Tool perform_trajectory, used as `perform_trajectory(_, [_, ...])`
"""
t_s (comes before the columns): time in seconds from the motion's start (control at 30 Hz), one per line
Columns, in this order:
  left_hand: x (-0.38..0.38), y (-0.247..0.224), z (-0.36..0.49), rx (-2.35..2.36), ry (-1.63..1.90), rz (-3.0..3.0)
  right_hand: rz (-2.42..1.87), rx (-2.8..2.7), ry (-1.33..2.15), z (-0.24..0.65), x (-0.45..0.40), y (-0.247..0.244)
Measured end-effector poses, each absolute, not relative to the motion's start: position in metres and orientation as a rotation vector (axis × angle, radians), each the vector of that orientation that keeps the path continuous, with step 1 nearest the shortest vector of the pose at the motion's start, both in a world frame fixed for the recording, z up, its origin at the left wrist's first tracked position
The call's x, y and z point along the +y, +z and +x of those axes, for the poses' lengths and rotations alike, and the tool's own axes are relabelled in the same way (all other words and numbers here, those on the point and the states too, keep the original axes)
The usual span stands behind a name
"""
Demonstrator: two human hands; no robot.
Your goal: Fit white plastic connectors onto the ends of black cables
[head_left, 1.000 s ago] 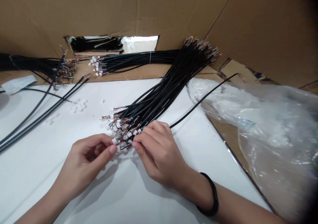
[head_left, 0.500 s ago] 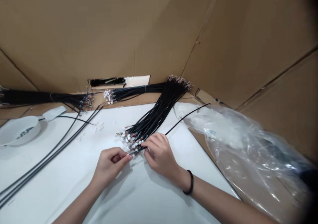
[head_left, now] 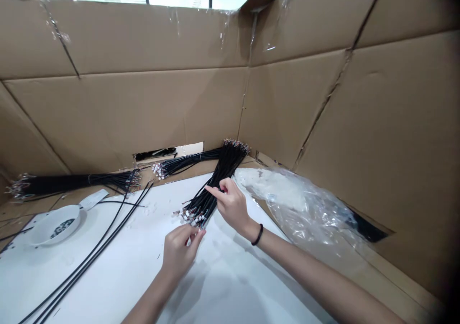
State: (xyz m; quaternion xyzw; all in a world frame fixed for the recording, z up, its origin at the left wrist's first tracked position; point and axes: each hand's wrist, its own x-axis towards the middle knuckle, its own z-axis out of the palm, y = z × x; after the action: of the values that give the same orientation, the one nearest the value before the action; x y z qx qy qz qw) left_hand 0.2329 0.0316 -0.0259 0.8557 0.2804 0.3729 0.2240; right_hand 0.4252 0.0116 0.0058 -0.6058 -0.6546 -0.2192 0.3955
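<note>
A thick bundle of black cables (head_left: 224, 168) lies on the white table, with white connectors (head_left: 194, 216) and coloured wire ends at its near end. My left hand (head_left: 181, 247) is closed in a pinch at those near ends, finger and thumb together on the wire end of a cable. Over the middle of the bundle is my right hand (head_left: 233, 206), its index finger stretched to the left and other fingers partly bent. It seems to hold nothing; its underside is hidden.
Two more cable bundles, a left one (head_left: 72, 185) and a middle one (head_left: 187, 162), lie along the cardboard wall (head_left: 143, 108). Several loose cables (head_left: 89, 254) cross the table's left side near a white bowl (head_left: 57, 225) with small dark parts. Clear plastic bags (head_left: 305, 204) lie right.
My right hand has moved from the connector ends up along the bundle, its index finger now extended. The single cable sticking out rightward now lies against the bundle. The view has tilted up.
</note>
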Motion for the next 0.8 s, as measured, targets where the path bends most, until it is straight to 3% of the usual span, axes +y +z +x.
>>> perform_trajectory(0.17, [0.045,-0.016,0.248,0.952,0.968,2.360,-1.588,-1.675,-0.520,0.435,0.038,0.013])
perform_trajectory(0.5, [0.056,-0.004,0.243,1.322,0.769,2.348,-1.683,-1.707,-0.222,0.446,0.067,-0.029])
perform_trajectory(0.8, [0.117,0.005,0.127,1.798,0.579,2.287,-1.599,-1.659,-0.288,0.429,0.066,-0.021])
